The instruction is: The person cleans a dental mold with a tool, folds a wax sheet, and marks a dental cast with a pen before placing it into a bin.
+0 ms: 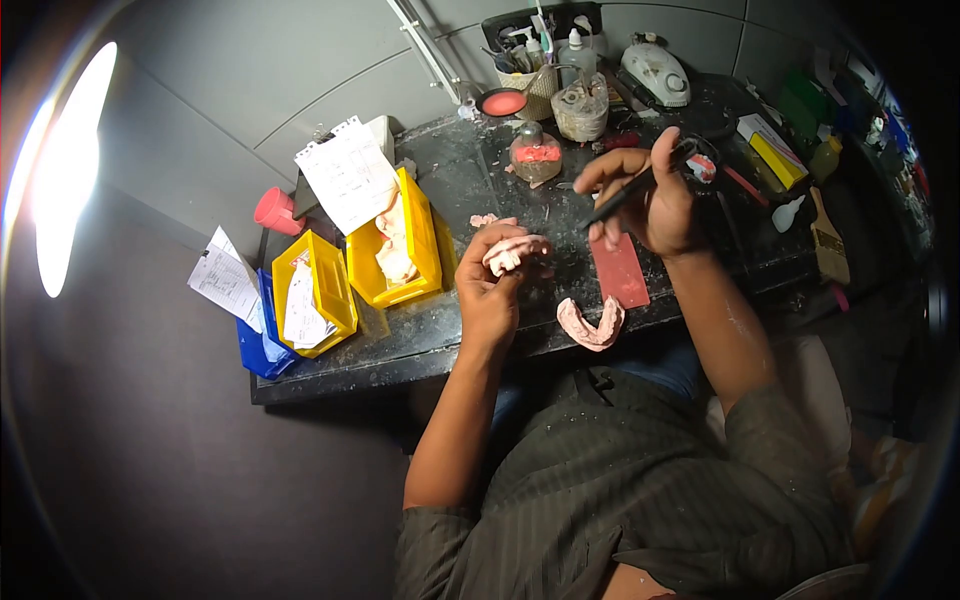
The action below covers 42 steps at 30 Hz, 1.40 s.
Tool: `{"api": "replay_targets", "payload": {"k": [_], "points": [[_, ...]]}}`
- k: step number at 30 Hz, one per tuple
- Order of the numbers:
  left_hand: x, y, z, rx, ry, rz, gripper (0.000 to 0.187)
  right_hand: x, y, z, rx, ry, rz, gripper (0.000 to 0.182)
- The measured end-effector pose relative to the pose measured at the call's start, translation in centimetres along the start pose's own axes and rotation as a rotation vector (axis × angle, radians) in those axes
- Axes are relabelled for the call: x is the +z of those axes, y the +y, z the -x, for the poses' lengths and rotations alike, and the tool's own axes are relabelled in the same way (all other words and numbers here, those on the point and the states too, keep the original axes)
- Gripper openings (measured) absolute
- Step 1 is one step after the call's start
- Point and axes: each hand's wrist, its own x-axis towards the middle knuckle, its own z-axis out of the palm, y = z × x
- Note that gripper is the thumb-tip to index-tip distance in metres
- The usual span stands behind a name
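Observation:
My left hand [488, 290] is closed around a pale pink plaster dental cast [512, 252], its tooth side partly in view. In my raised right hand [660, 205] is a slim black tool [625, 199], slanting down to the left toward the cast but apart from it; its working end is too blurred to name. Below that hand a flat pink wax sheet [622, 272] lies on the bench. A second dental cast [591, 326], horseshoe-shaped, rests at the front edge beside the sheet's lower corner. Small pink scraps [484, 220] lie behind my left hand.
On the left stand yellow bins [432, 240] with papers and casts, a blue bin [262, 350] and a pink cup [275, 210]. Behind are a glass burner jar [537, 158], a crusted pot [580, 112] and a white device [655, 75]. A brush [828, 240] lies right.

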Motion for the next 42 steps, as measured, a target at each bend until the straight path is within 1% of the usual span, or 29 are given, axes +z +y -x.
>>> {"api": "replay_targets", "payload": {"k": [1,2,3,4,6,7,11,13,14,16,17,18,20,21,22,24,25,29,33,35,38,41,42], "points": [[-0.4,-0.4,-0.2,0.087,0.015,-0.157,0.039,1.1,-0.1,-0.3,0.012,0.146,0.118,0.089],[-0.8,-0.8,-0.2,0.085,0.016,-0.158,0.039,2.1,-0.1,-0.5,0.023,0.293,0.237,0.085],[-0.7,-0.7,-0.3,0.22,0.006,-0.3,0.036,2.7,-0.2,-0.6,-0.023,0.326,0.316,0.068],[-0.6,-0.5,-0.4,0.356,-0.005,-0.442,0.032,2.6,-0.2,-0.5,-0.023,0.327,0.315,0.068],[-0.6,-0.4,-0.4,0.315,-0.009,-0.393,0.029,2.3,-0.1,-0.2,0.003,0.309,0.489,0.057],[-0.6,-0.4,-0.4,0.274,-0.011,-0.344,0.025,2.1,0.0,-0.1,0.01,0.302,0.428,0.047],[-0.5,-0.6,-0.3,0.297,-0.021,-0.314,0.025,2.2,-0.3,-0.2,0.018,0.275,0.33,0.042],[-0.4,-0.8,-0.4,0.253,0.064,-0.248,0.024,2.8,-0.4,-0.4,0.049,0.311,0.276,0.032],[-0.6,-0.6,-0.2,0.253,0.065,-0.248,0.024,2.8,-0.1,-0.6,0.05,0.31,0.276,0.032],[-0.1,1.3,0.0,-0.199,0.039,0.146,0.027,2.8,1.0,-0.6,-0.076,0.297,0.49,0.025],[-0.6,0.7,-0.3,-0.189,0.013,0.079,0.031,2.8,1.4,-0.5,-0.049,0.311,0.482,0.023],[-0.4,0.9,-0.2,-0.189,0.014,0.079,0.031,2.8,1.7,-0.5,-0.048,0.311,0.482,0.023],[0.3,1.3,-0.1,-0.193,-0.05,0.243,0.032,3.1,2.6,-0.7,-0.006,0.269,0.736,0.023],[0.5,1.5,-0.1,-0.194,-0.073,0.255,0.035,3.3,3.7,-0.9,-0.037,0.32,0.639,0.019],[0.7,1.5,0.0,-0.195,-0.073,0.254,0.035,3.4,4.2,-0.9,-0.037,0.321,0.638,0.019],[1.2,1.1,0.2,-0.095,-0.035,0.172,0.041,3.7,4.7,-1.0,-0.069,0.399,0.621,0.016],[0.9,1.0,0.3,-0.123,-0.055,0.177,0.049,3.3,5.1,-0.9,-0.115,0.388,0.776,0.018],[0.8,0.4,0.3,-0.072,-0.051,0.135,0.052,3.9,3.8,-0.8,-0.035,0.339,0.895,0.021],[0.7,0.4,0.2,-0.073,-0.055,0.078,0.055,3.9,3.6,-1.0,-0.029,0.316,0.942,0.019],[0.6,0.4,0.3,-0.074,-0.051,0.054,0.056,3.8,3.8,-1.2,-0.194,0.241,1.095,0.019],[0.5,0.2,0.2,-0.064,-0.042,0.015,0.057,4.1,3.7,-1.3,-0.14,0.252,1.082,0.019],[0.5,0.0,0.1,-0.034,-0.057,-0.011,0.058,4.0,3.8,-1.3,-0.15,0.221,1.076,0.02],[0.7,0.2,0.1,-0.03,-0.043,-0.01,0.055,4.0,3.7,-1.2,-0.15,0.223,1.077,0.02]]}}
